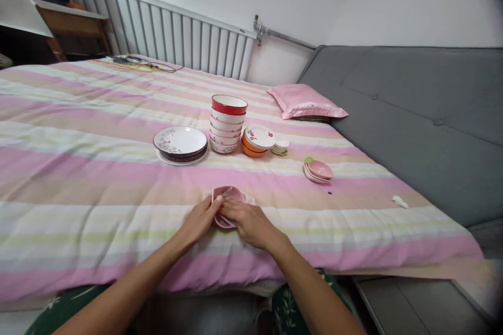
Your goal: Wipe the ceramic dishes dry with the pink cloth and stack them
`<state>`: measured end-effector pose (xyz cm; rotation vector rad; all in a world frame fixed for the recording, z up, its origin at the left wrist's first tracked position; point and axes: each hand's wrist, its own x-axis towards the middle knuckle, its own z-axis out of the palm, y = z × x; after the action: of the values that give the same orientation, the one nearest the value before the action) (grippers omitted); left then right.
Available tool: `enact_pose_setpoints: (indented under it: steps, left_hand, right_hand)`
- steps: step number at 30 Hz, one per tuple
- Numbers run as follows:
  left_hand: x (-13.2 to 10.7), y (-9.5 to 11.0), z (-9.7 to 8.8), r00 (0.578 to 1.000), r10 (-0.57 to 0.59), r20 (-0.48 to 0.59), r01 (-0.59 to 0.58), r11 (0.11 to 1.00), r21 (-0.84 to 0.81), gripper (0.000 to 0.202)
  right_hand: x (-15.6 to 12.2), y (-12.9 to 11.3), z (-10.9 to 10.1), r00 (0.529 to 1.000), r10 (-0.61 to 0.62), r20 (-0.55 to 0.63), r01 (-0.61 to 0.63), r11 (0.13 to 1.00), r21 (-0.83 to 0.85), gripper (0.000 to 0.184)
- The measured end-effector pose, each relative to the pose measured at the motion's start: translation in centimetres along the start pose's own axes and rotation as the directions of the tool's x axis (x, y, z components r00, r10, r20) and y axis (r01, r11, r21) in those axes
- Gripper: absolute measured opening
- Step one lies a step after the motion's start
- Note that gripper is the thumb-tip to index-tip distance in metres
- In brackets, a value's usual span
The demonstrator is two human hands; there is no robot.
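Observation:
Near the front of the bed, a small pink bowl (231,192) is tilted between my two hands. My left hand (201,218) grips its left side, with the thumb over the rim. My right hand (248,220) reaches in from the right, its fingers closed and pressed into the bowl. What those fingers hold, if anything, is hidden. Something whitish and soft-edged (250,199) shows behind the bowl's right rim; I cannot tell what it is. To the right lie several nested pink dishes (319,170), apart from both hands.
Behind the hands stand stacked plates (181,140), a tall stack of bowls (228,124), orange bowls (252,151) with small plates (259,137), and small white dishes (281,144). A pink pillow (304,100) and a crumpled white scrap (400,201) lie rightward. Cables (145,64) lie far left.

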<state>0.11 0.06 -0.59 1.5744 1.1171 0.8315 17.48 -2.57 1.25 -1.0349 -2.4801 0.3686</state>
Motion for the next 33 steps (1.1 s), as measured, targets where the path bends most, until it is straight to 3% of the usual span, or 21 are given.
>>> enact_pose_setpoints:
  steps: [7, 17, 22, 29, 33]
  left_hand:
    - [0.1, -0.2, 0.0, 1.0, 0.009, -0.02, -0.008, 1.0, 0.026, 0.057]
    - [-0.4, 0.8, -0.2, 1.0, -0.012, 0.008, 0.012, 1.0, 0.026, 0.052]
    - [-0.4, 0.8, -0.2, 1.0, -0.007, -0.005, 0.007, 0.997, 0.074, 0.049]
    - [-0.5, 0.9, -0.2, 1.0, -0.004, -0.023, 0.007, 0.992, 0.123, 0.044]
    - [-0.6, 1.0, -0.2, 1.0, 0.006, -0.019, -0.004, 0.991, 0.132, 0.045]
  right_hand:
    - [0.4, 0.5, 0.9, 0.995, -0.016, -0.101, 0.004, 0.994, -0.112, 0.043]
    - [0.5, -0.2, 0.6, 0.978, 0.151, -0.141, -0.172, 0.974, -0.149, 0.03]
    - [0.1, -0.1, -0.2, 0.985, 0.15, -0.087, -0.157, 0.985, -0.074, 0.028]
    - [-0.3, 0.2, -1.4, 0.991, 0.128, 0.027, -0.131, 0.971, 0.201, 0.032]
    - [0.0, 0.2, -1.0, 0.996, 0.087, 0.016, -0.088, 0.953, 0.291, 0.029]
